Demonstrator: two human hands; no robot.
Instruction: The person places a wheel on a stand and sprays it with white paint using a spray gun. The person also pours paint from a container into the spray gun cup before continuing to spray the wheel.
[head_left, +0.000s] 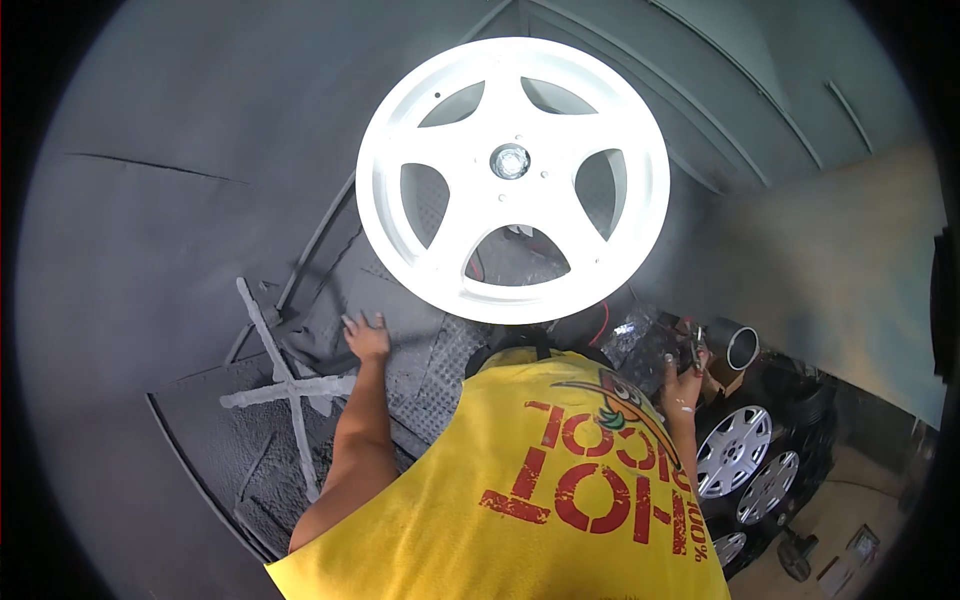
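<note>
A bright white five-spoke wheel rim (pixel 452 145) is the nearest thing to my view, at the upper middle, with a shiny round piece (pixel 510 161) at its hub. My left hand (pixel 369 338) is stretched out below and left of the rim, fingers spread, holding nothing. Over the grey floor it appears apart from the rim. On the right, my right hand (pixel 682 386) is closed around a spray gun (pixel 694 342), whose details are small and partly hidden by my fingers. Close beside the gun is a grey round-mouthed cylinder (pixel 741 349); whether they are joined I cannot tell.
A grey-coated cross-shaped stand (pixel 290 385) lies at the left. Dark grey sheeting (pixel 190 250) covers that side. A red hose (pixel 601 324) runs below the rim. Several silver wheels (pixel 735 450) and a small black fan (pixel 797 553) are at the lower right.
</note>
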